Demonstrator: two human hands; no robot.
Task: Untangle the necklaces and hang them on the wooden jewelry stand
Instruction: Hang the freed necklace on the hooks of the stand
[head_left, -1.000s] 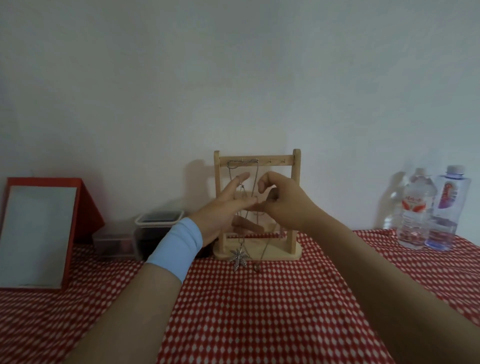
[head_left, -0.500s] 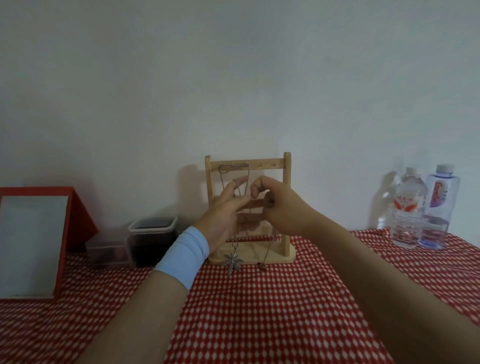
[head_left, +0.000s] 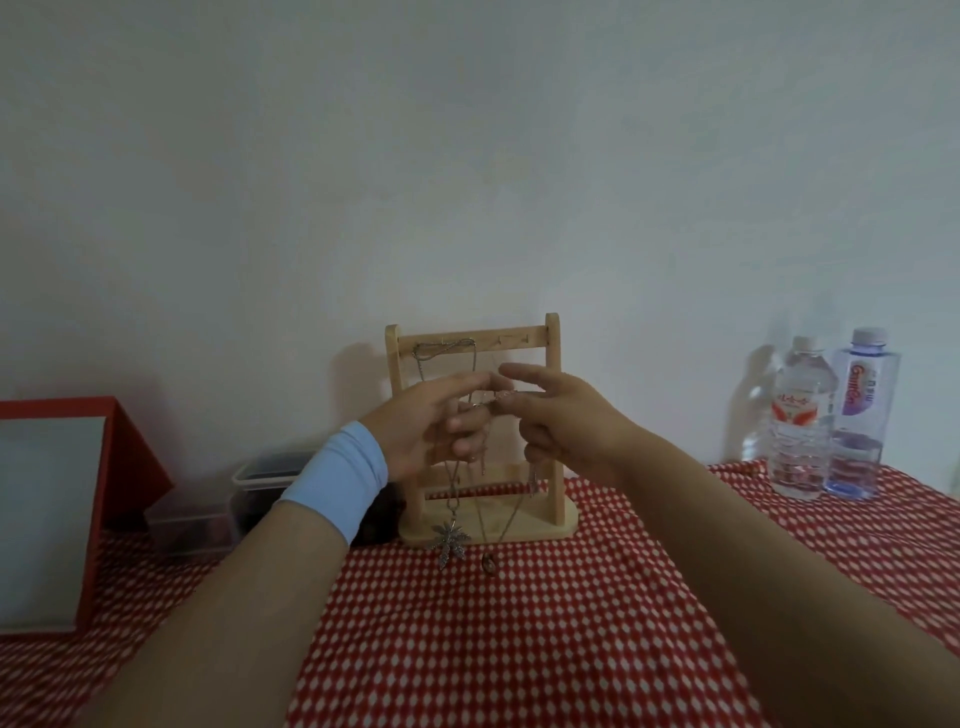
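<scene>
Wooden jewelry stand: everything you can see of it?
The wooden jewelry stand looks like pale wood: two posts, hooked top bar, lower rail, flat base. It stands upright on the red checked cloth near the wall. A silver chain drapes over the bar's left end; a leaf pendant hangs before the base. The left hand and right hand hide its middle.

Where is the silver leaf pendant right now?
In the head view, the leaf pendant dangles at centre, in front of the wooden stand, below the left hand and just left of a small oval pendant.
</scene>
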